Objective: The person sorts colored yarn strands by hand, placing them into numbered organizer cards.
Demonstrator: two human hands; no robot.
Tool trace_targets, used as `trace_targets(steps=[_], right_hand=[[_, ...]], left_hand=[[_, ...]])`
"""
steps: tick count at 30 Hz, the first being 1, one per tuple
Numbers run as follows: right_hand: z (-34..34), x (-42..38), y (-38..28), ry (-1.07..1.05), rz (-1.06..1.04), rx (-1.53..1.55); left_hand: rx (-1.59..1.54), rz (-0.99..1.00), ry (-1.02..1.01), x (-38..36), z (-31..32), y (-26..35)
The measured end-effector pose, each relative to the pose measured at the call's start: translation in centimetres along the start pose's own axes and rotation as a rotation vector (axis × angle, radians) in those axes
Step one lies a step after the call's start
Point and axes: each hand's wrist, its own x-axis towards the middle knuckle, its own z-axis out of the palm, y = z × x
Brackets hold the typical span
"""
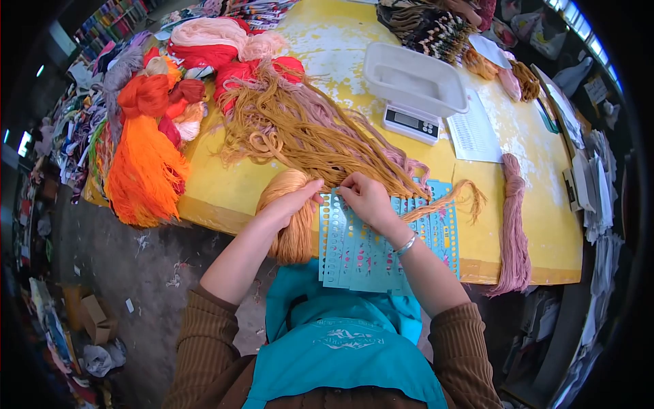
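Note:
My left hand (pixel 293 204) is wrapped round a thick light-orange skein of thread (pixel 294 240) that hangs over the table's front edge. Beside it, my right hand (pixel 368 201) has its fingers pinched together above a stack of blue punched cards (pixel 361 255). Whatever is between those fingertips is too small to make out. The cards have rows of round holes and overhang the table edge. From under my right wrist a light-orange thread bundle (pixel 446 201) trails across the cards to the right. Just beyond both hands lies a long heap of mustard-brown thread (pixel 306 129).
A digital scale (pixel 411 123) carries a white plastic tray (pixel 415 78) on the yellow table (pixel 211 194). Right of it are a printed sheet (pixel 473 129) and a dusty-pink skein (pixel 514 225). Bright orange thread (pixel 146 170) spills over the left edge. Another person's hand (pixel 463 10) shows at the back.

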Motion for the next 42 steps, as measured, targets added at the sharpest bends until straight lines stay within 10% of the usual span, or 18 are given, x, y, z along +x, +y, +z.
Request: trace_targets(steps=[17, 25, 29, 32, 34, 35, 42], right_hand=[[0.5, 0.4, -1.1, 0.047, 0.045, -0.246], [-0.2, 1.2, 0.8, -0.155, 0.117, 0.32], [-0.9, 1.0, 0.4, -0.209, 0.139, 0.463], [-1.1, 1.1, -0.2, -0.224, 0.171, 0.294], [-1.0, 1.2, -0.4, -0.192, 0.147, 0.234], [-0.9, 1.4, -0.3, -0.203, 0.152, 0.15], [-1.2, 1.4, -1.1, -0.24, 0.174, -0.004]], left_hand=[[-0.176, 0.035, -0.305, -1.5, 1.6, 1.8], [0.054, 0.212, -0.243, 1.5, 1.5, -2.2], [0.727, 0.221, 0.068, -0.2, 2.9, -0.1], [0.998, 0.638, 0.324, 1.0, 2.0, -1.7], [-0.186, 0.059, -0.343, 0.3, 0.8, 1.2], [-0.312, 0.015, -0.255, -1.3, 0.8, 2.4], [-1.155, 0.594, -0.179, -4.4, -12.3, 0.9]])
